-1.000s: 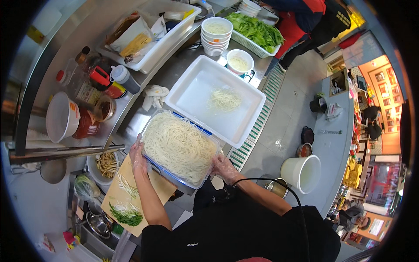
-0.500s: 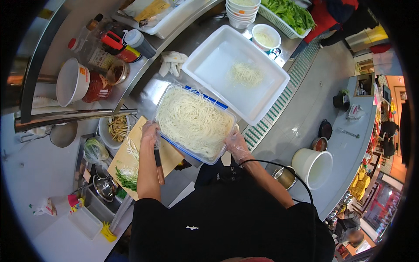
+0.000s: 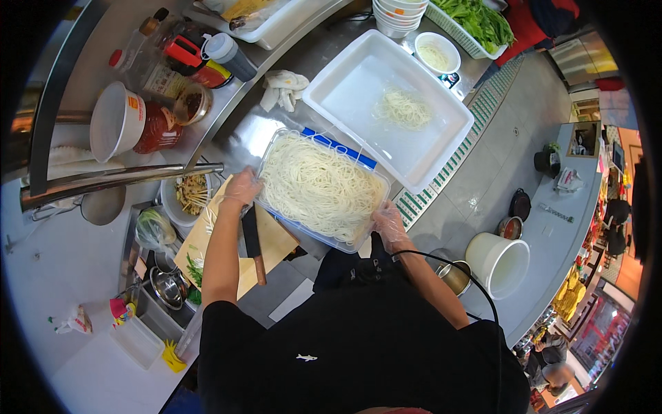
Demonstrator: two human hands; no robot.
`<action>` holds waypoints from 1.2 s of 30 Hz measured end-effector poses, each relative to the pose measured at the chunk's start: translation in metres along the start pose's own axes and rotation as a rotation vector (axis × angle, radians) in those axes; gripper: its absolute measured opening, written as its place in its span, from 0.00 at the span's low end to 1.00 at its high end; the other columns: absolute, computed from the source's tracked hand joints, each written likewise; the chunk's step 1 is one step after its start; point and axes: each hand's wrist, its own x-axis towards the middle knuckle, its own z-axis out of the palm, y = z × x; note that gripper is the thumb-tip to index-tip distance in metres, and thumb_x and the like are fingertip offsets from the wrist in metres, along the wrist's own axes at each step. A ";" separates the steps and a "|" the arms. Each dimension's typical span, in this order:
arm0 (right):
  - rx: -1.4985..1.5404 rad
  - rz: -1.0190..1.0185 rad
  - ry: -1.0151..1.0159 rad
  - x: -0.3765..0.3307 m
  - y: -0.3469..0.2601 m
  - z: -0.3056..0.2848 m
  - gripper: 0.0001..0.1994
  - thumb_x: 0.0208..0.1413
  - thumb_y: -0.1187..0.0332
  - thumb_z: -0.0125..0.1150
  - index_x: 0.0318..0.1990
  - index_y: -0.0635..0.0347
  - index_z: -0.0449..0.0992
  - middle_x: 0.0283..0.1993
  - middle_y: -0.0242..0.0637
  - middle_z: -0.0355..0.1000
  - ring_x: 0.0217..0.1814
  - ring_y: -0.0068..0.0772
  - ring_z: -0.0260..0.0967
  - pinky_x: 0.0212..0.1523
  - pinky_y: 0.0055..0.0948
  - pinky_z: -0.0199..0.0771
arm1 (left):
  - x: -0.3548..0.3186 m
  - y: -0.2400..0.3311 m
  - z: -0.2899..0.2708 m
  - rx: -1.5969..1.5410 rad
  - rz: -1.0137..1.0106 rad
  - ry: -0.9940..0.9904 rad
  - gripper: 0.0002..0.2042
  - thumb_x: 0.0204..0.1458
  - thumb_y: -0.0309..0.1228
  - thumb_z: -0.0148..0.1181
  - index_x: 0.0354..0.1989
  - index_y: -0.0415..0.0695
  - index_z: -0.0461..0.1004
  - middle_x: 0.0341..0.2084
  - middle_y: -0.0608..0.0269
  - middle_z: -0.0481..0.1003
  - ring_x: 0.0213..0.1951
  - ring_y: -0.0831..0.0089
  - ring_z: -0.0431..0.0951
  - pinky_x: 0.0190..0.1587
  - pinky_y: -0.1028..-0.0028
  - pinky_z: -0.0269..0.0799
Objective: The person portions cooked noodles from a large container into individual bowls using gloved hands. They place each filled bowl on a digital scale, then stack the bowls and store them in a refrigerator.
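A clear plastic tub (image 3: pixel 358 243) full of pale noodles (image 3: pixel 317 188) sits on the steel counter in front of me. My left hand (image 3: pixel 241 189), in a thin glove, grips the tub's left end. My right hand (image 3: pixel 389 225), gloved too, grips its near right corner. Just beyond lies a large white tray (image 3: pixel 358 83) with a small clump of noodles (image 3: pixel 401 109) in it. A cleaver (image 3: pixel 252 243) with a wooden handle rests on the wooden cutting board (image 3: pixel 207 238) below my left hand.
A white bowl (image 3: pixel 114 122), red jars and bottles (image 3: pixel 183 58) stand at the left. A small bowl of noodles (image 3: pixel 437 52), stacked bowls (image 3: pixel 400 10) and a basket of greens (image 3: pixel 483 24) lie at the back. A white bucket (image 3: pixel 498 262) stands on the right.
The view has shifted and the tub now appears closer to me. Both hands stay on the tub's ends.
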 end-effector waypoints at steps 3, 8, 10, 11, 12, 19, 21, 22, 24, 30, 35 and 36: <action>-0.023 -0.023 0.005 0.010 0.013 -0.005 0.14 0.55 0.78 0.59 0.50 0.65 0.71 0.33 0.33 0.72 0.29 0.26 0.69 0.30 0.26 0.69 | 0.013 -0.012 0.024 0.014 0.017 -0.015 0.23 0.54 0.45 0.62 0.46 0.36 0.79 0.42 0.38 0.80 0.46 0.39 0.80 0.51 0.54 0.75; -0.092 -0.108 -0.019 0.005 0.012 -0.002 0.12 0.57 0.76 0.59 0.49 0.66 0.72 0.34 0.33 0.72 0.30 0.26 0.70 0.31 0.27 0.70 | 0.001 -0.020 0.034 -0.187 0.042 0.075 0.20 0.55 0.43 0.62 0.42 0.35 0.80 0.38 0.40 0.82 0.41 0.45 0.82 0.48 0.58 0.76; -0.127 -0.155 -0.036 -0.010 -0.011 0.009 0.11 0.57 0.75 0.59 0.48 0.66 0.72 0.34 0.33 0.72 0.30 0.25 0.70 0.32 0.27 0.71 | -0.012 -0.012 0.033 -0.419 -0.037 0.121 0.17 0.54 0.38 0.63 0.40 0.33 0.80 0.32 0.44 0.80 0.35 0.54 0.80 0.43 0.61 0.74; -0.145 -0.140 -0.052 -0.007 -0.009 0.004 0.11 0.58 0.74 0.59 0.47 0.67 0.72 0.34 0.33 0.73 0.30 0.25 0.70 0.32 0.27 0.71 | -0.015 -0.007 0.030 -0.533 -0.075 0.140 0.15 0.54 0.35 0.63 0.39 0.32 0.79 0.29 0.45 0.80 0.32 0.58 0.79 0.40 0.62 0.73; -0.164 -0.124 -0.070 -0.001 -0.004 -0.003 0.11 0.58 0.74 0.59 0.47 0.67 0.73 0.34 0.33 0.73 0.30 0.24 0.70 0.31 0.27 0.71 | -0.012 -0.004 0.025 -0.520 -0.069 0.130 0.14 0.54 0.34 0.62 0.38 0.32 0.79 0.28 0.48 0.79 0.31 0.61 0.77 0.39 0.63 0.73; -0.070 -0.077 -0.178 -0.018 -0.043 0.005 0.10 0.59 0.74 0.58 0.46 0.69 0.74 0.32 0.33 0.73 0.28 0.23 0.70 0.28 0.24 0.70 | -0.017 -0.004 -0.028 -0.575 -0.090 0.132 0.09 0.51 0.32 0.62 0.26 0.38 0.74 0.22 0.66 0.71 0.25 0.74 0.68 0.31 0.69 0.65; -0.011 -0.103 -0.227 -0.020 -0.046 0.000 0.10 0.60 0.74 0.58 0.47 0.69 0.75 0.33 0.33 0.74 0.29 0.23 0.70 0.28 0.24 0.70 | -0.033 0.028 -0.051 -0.734 -0.145 0.136 0.11 0.49 0.31 0.62 0.20 0.41 0.68 0.17 0.66 0.64 0.22 0.74 0.63 0.27 0.68 0.60; 0.027 -0.117 -0.249 -0.021 -0.047 -0.002 0.11 0.60 0.74 0.57 0.48 0.69 0.75 0.33 0.33 0.74 0.29 0.23 0.71 0.28 0.24 0.70 | -0.045 0.061 -0.077 -0.690 -0.224 0.126 0.09 0.47 0.30 0.62 0.20 0.44 0.69 0.17 0.68 0.65 0.21 0.77 0.63 0.25 0.70 0.58; 0.046 -0.065 -0.216 -0.028 -0.068 0.000 0.14 0.61 0.74 0.58 0.52 0.70 0.74 0.36 0.33 0.75 0.30 0.22 0.71 0.30 0.23 0.71 | -0.055 0.087 -0.106 -0.683 -0.312 0.129 0.08 0.47 0.30 0.61 0.20 0.45 0.69 0.17 0.69 0.65 0.21 0.77 0.63 0.25 0.71 0.57; 0.123 -0.076 -0.326 -0.007 -0.088 -0.028 0.19 0.62 0.72 0.56 0.59 0.70 0.71 0.39 0.37 0.75 0.31 0.23 0.71 0.31 0.26 0.74 | -0.059 0.122 -0.149 -0.674 -0.280 0.191 0.07 0.44 0.29 0.62 0.20 0.47 0.70 0.16 0.69 0.66 0.19 0.75 0.63 0.23 0.70 0.56; 0.139 -0.008 -0.441 0.000 -0.122 -0.046 0.19 0.59 0.72 0.53 0.57 0.73 0.72 0.38 0.39 0.75 0.30 0.27 0.72 0.32 0.29 0.77 | -0.059 0.160 -0.178 -0.542 -0.304 0.206 0.05 0.41 0.29 0.61 0.21 0.43 0.71 0.17 0.64 0.68 0.21 0.71 0.66 0.26 0.68 0.59; 0.150 0.008 -0.439 0.001 -0.125 -0.047 0.20 0.59 0.72 0.53 0.56 0.73 0.72 0.38 0.39 0.75 0.30 0.28 0.73 0.32 0.29 0.78 | -0.056 0.164 -0.183 -0.482 -0.306 0.203 0.06 0.40 0.30 0.61 0.21 0.42 0.72 0.18 0.62 0.69 0.22 0.70 0.67 0.27 0.67 0.60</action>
